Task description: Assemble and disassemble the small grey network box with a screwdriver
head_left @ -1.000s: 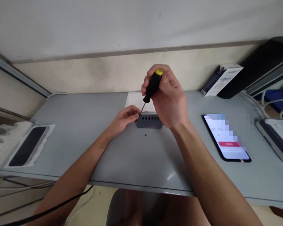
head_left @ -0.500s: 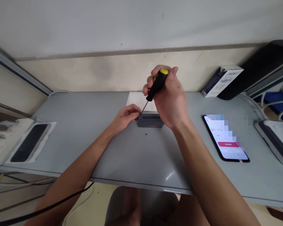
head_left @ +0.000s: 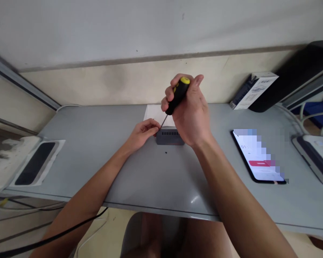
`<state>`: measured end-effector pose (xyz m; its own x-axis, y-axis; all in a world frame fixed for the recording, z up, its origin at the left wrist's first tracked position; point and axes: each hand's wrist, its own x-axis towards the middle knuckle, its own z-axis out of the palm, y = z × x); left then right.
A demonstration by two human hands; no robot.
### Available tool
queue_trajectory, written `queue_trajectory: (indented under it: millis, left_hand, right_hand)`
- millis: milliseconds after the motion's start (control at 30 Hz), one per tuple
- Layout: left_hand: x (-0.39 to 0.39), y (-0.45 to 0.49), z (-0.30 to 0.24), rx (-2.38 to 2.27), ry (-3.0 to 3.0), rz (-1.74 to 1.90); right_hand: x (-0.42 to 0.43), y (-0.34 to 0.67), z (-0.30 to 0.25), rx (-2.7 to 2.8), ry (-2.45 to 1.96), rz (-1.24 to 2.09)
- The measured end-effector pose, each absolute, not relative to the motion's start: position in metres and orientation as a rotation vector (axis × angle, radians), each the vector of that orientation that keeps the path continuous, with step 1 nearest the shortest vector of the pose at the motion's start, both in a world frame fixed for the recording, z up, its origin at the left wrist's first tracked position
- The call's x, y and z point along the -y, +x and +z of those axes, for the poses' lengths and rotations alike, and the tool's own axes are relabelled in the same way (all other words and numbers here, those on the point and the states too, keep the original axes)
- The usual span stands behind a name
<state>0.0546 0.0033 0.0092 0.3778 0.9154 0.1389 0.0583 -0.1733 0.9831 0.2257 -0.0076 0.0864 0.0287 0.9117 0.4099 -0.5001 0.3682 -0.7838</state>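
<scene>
A small dark grey box [head_left: 170,137] with a row of vent slots lies on the grey table [head_left: 97,143]. My right hand [head_left: 191,111] is wrapped round a screwdriver [head_left: 177,95] with a black handle and yellow cap. Its thin shaft slants down to the box's top left corner. My left hand [head_left: 142,133] is closed against the box's left end, fingertips pinched beside the screwdriver tip. A tiny dark screw [head_left: 166,152] lies on the table just in front of the box. A white sheet [head_left: 156,114] lies behind it.
A lit phone [head_left: 258,159] lies flat at the right. A white and blue carton [head_left: 253,90] leans against a black object at the back right. Another dark phone on white wrapping [head_left: 34,163] rests at the left edge. A white power strip [head_left: 316,154] sits far right.
The screwdriver handle has tilted slightly and my right fingers have shifted round it; the tip stays at the box's corner. My left hand and the box have kept still.
</scene>
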Motion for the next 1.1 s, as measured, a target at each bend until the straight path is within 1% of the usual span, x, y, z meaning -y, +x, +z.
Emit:
queue_trajectory:
  millis: [133,300,467,600,833,1100]
  left_hand:
    - [-0.005,0.055,0.006,-0.884,1.526,0.992]
    - [-0.006,0.055,0.003,-0.874,1.498,0.992]
    - [-0.005,0.055,0.005,-0.882,1.533,0.977]
    - [-0.005,0.056,0.005,-0.901,1.563,0.977]
    - [-0.003,0.056,0.01,-0.893,1.586,0.982]
    - [-0.003,0.054,0.012,-0.871,1.594,0.96]
  right_hand:
    - [0.007,0.225,0.085,0.978,-0.485,1.167]
    - [0.006,0.23,0.082,1.05,-0.454,1.163]
    - [0.006,0.228,0.082,1.035,-0.422,1.226]
    - [0.005,0.226,0.08,0.975,-0.468,1.177]
    - [0.005,0.228,0.079,1.065,-0.381,1.2]
    - [-0.003,0.235,0.077,1.128,-0.502,1.049]
